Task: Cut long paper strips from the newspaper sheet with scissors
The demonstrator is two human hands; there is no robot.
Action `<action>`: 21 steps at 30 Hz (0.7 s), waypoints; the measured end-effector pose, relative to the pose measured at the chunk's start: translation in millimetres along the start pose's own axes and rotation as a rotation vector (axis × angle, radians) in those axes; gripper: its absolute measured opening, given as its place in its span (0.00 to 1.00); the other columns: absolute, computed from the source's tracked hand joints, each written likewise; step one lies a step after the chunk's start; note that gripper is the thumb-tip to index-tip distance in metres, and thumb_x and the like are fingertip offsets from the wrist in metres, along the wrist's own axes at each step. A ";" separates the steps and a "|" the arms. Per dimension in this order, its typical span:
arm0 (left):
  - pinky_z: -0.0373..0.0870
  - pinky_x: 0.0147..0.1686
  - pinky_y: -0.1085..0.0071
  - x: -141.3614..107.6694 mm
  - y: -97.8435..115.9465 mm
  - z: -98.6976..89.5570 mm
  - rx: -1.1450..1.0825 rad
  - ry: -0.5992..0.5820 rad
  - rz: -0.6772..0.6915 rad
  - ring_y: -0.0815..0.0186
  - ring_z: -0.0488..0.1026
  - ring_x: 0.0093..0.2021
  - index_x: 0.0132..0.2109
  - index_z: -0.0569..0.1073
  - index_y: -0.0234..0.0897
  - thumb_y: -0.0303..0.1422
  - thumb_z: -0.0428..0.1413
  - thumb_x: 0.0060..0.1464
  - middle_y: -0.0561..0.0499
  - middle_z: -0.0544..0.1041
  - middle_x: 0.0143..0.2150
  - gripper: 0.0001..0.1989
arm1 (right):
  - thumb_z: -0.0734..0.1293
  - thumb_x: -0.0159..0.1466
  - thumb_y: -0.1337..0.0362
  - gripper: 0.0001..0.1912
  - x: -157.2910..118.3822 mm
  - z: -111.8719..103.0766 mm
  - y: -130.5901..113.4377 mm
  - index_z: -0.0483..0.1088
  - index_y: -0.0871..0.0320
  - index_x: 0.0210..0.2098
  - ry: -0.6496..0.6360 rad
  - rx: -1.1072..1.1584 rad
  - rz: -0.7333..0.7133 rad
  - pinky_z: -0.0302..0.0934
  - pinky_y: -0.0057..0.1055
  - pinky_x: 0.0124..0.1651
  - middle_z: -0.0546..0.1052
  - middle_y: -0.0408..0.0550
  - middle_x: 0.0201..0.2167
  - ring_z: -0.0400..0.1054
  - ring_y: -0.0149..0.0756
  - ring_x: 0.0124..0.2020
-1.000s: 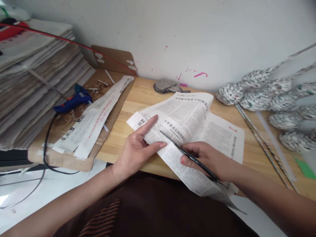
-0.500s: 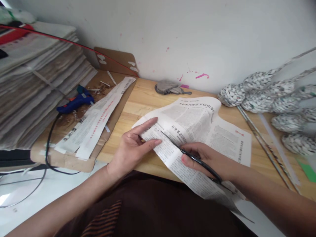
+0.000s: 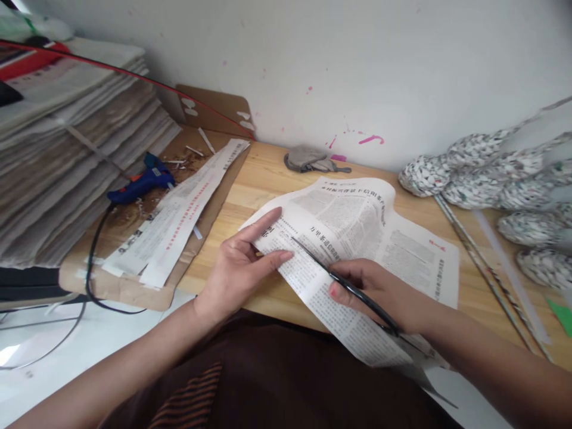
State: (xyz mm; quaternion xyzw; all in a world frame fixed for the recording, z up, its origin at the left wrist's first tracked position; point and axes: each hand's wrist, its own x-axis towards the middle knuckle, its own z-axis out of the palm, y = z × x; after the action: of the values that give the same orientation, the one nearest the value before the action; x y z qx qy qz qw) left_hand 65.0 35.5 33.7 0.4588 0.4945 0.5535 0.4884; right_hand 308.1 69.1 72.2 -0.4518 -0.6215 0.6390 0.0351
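Note:
A sheet of newspaper (image 3: pixel 357 223) lies creased over the front edge of the wooden table, one corner hanging towards my lap. My left hand (image 3: pixel 243 256) holds the sheet's left end, thumb and index finger on top of the paper; its other fingers are mostly hidden. In my right hand (image 3: pixel 370 292) is a pair of black-handled scissors (image 3: pixel 360 292), its blades pointing up and left along the paper towards my left thumb. A cut edge runs behind the scissors, and the strip on my side droops downward.
Cut newspaper strips (image 3: pixel 179 220) and a blue glue gun (image 3: pixel 145 180) with a black cord lie on cardboard (image 3: pixel 120 292) at left, beside a tall newspaper stack (image 3: pixel 89 161). A grey cloth item (image 3: pixel 308 159) rests by the wall. Woven paper pieces (image 3: pixel 473 170) and thin rods (image 3: pixel 482 256) are at right.
The view has shifted slightly, so the surroundings sit a little further right. Both hands and the scissors keep nearly the same place on the newspaper.

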 end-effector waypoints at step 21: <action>0.71 0.63 0.62 -7.6 12.7 8.2 0.036 -0.013 -0.030 0.54 0.72 0.63 0.64 0.72 0.40 0.31 0.71 0.48 0.49 0.77 0.62 0.36 | 0.73 0.61 0.44 0.23 6.3 5.8 -10.2 0.70 0.60 0.33 -0.057 0.080 -0.040 0.53 0.29 0.31 0.67 0.43 0.29 0.59 0.32 0.31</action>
State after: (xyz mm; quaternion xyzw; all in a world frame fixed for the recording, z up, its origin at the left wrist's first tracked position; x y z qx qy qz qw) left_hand 72.8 28.3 47.0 0.4638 0.5081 0.5339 0.4916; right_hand 295.5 70.8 76.2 -0.4192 -0.6051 0.6751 0.0484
